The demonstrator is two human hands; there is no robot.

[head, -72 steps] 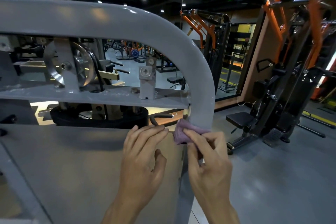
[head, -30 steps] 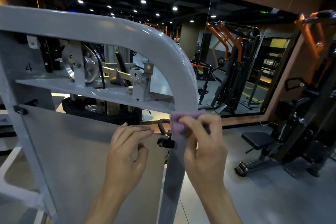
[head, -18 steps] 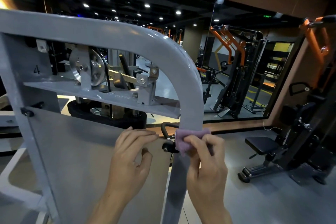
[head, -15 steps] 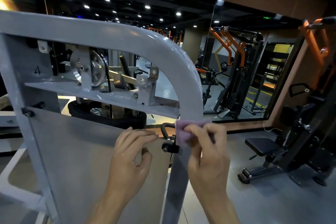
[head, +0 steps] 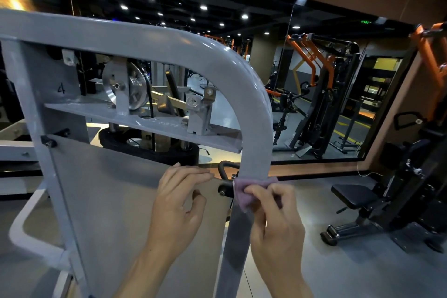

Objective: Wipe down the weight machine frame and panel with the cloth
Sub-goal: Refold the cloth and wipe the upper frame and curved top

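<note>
The grey weight machine frame (head: pixel 251 94) curves from a top bar down into a right upright. A flat grey panel (head: pixel 108 191) fills the lower part of it. My right hand (head: pixel 273 220) pinches a small purple cloth (head: pixel 244 191) against the front of the right upright, just under the bend. My left hand (head: pixel 179 205) rests its fingertips on the panel's top edge, fingers straight, thumb tucked below.
A steel pulley (head: pixel 128 87) and brackets sit on a shelf inside the frame. A black knob (head: pixel 223 189) juts out beside the cloth. A black bench (head: pixel 355 195) and orange-armed machines (head: pixel 314 80) stand on the grey floor to the right.
The cloth and my right hand have slid down the upright from half a second ago. My left hand stays on the panel's top edge.
</note>
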